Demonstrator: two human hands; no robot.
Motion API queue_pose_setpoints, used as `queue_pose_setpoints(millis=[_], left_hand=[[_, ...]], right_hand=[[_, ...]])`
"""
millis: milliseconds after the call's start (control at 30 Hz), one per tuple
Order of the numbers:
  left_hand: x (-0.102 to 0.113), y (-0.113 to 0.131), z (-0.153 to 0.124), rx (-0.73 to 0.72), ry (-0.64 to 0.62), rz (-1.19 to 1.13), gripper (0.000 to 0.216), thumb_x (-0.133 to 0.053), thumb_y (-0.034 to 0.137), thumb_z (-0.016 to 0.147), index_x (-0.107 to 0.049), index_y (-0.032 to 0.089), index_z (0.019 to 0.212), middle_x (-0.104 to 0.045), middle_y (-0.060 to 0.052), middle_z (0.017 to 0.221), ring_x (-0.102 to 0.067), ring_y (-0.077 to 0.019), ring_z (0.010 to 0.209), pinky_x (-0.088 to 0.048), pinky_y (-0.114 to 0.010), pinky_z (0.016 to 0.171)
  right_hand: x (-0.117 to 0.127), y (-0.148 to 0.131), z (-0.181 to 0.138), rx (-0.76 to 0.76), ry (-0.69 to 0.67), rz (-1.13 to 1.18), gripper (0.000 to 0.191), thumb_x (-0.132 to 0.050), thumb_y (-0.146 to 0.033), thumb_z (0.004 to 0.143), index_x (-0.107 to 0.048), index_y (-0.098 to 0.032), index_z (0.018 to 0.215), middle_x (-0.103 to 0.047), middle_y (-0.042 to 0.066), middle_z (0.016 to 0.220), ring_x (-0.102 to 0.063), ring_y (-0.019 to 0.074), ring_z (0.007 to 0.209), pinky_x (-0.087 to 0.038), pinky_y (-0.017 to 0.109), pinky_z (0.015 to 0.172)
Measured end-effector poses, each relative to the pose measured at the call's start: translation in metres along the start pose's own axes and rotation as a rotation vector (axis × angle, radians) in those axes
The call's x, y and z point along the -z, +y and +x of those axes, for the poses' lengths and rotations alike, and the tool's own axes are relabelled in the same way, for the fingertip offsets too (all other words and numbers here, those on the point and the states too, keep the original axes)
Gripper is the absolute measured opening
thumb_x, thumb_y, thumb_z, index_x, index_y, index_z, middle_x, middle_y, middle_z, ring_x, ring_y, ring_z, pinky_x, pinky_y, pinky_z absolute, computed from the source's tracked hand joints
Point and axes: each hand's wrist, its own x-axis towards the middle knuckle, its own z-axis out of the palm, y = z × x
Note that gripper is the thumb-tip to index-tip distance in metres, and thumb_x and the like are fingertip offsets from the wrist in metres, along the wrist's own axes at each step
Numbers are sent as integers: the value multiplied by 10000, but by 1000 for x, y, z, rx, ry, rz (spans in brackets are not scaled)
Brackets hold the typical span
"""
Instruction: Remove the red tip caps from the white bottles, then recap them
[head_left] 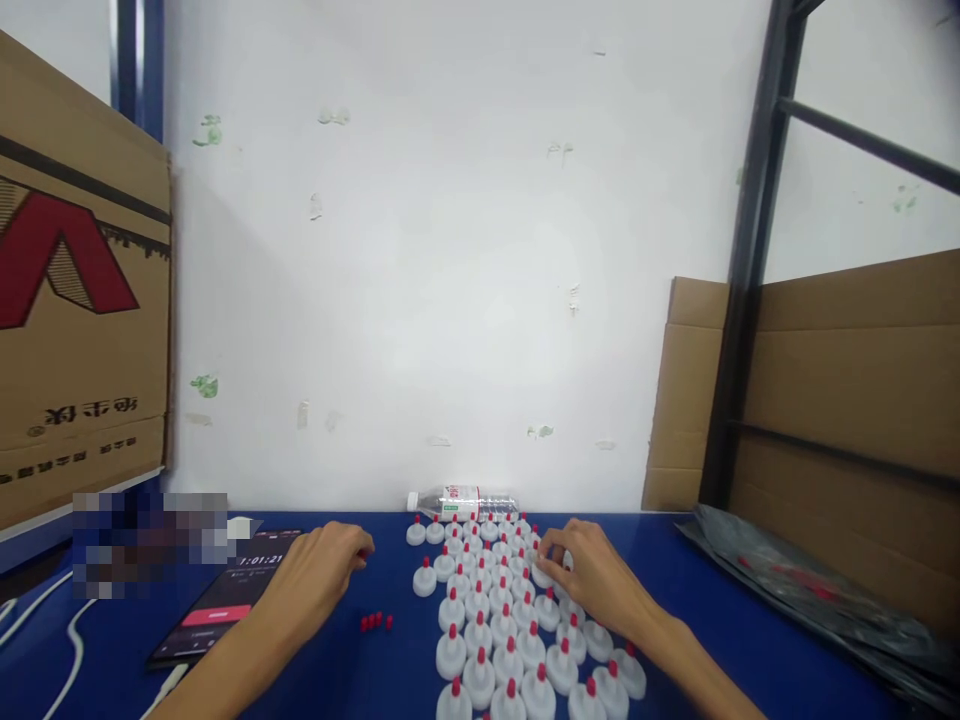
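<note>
Several white bottle caps with red tips (495, 620) stand in rows on the blue table (375, 670). My right hand (589, 580) rests over the right side of the rows, its fingers pinched on one white cap (541, 572). My left hand (322, 580) lies left of the caps with fingers curled; what it holds, if anything, is hidden. A few loose red tips (376, 621) lie on the table just in front of the left hand.
A plastic water bottle (465, 502) lies on its side against the white wall. A phone showing a timer (225, 600) lies at the left, with white cables (71, 640). Cardboard boxes (75, 300) stand left and right; dark plastic bags (810, 590) lie right.
</note>
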Motion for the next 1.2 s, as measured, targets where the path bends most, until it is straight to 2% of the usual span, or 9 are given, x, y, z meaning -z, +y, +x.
queue_pose_setpoints(millis=[233,333,433,600,767,933,1033,1100,1200], left_hand=[[3,1,-2,37,-4,35,279,-505,118,918,-722,240,1046,-752,-66,1047,-691,-252,1001,-435,-319,816],[2,0,-3,28,-24,26,321,-486,65,896,-717,236,1038,-754,-68,1042,-697,-253,989,-428,-313,789],[0,0,-6,7,-44,0,360,-476,9,847,-702,230,1019,-755,-54,1039,-695,-229,986,-416,-290,773],[2,1,-12,-32,-90,-28,353,-487,-16,760,-690,216,933,-749,-46,984,-686,-225,929,-401,-287,737],[8,1,-17,-87,-147,-54,425,-479,-38,681,-688,245,921,-751,9,894,-671,-207,900,-385,-284,741],[20,9,-20,-113,-234,-92,573,-453,-51,633,-672,251,1067,-769,31,818,-668,-230,935,-384,-289,727],[26,15,-21,-129,-251,-109,600,-448,-62,594,-677,248,1053,-774,37,789,-677,-225,916,-388,-276,704],[28,18,-21,-141,-262,-145,608,-446,-58,575,-684,255,1039,-771,46,764,-689,-210,874,-393,-266,693],[31,20,-22,-129,-279,-169,573,-485,-30,567,-704,261,1009,-768,48,760,-702,-210,851,-407,-260,694]], right_hand=[[-5,4,-2,98,0,20,178,-570,-300,947,-721,-266,860,-722,2,798,-663,235,862,-439,368,896],[3,14,1,111,57,5,278,-469,-353,1003,-720,-259,928,-741,27,863,-672,248,874,-451,373,876],[19,29,4,64,57,-10,359,-437,-400,1007,-734,-239,886,-749,50,845,-677,253,823,-462,338,769],[39,43,3,-55,-125,21,262,-578,-416,917,-768,-238,891,-761,33,784,-691,230,726,-446,300,687],[37,37,-2,-149,-194,-1,278,-711,-486,803,-770,-288,989,-773,23,827,-703,240,752,-412,284,640],[24,36,-4,-88,-237,50,136,-681,-312,819,-765,-296,925,-774,-3,806,-700,221,743,-402,271,629],[18,38,-4,-37,-271,95,159,-619,-212,834,-754,-275,889,-770,-11,801,-688,200,716,-400,259,616],[18,40,-4,-9,-263,107,143,-614,-218,845,-746,-267,872,-766,-9,810,-684,201,730,-404,259,622],[24,40,-2,1,-166,68,112,-619,-312,877,-712,-251,864,-751,13,849,-671,212,749,-410,273,631]])
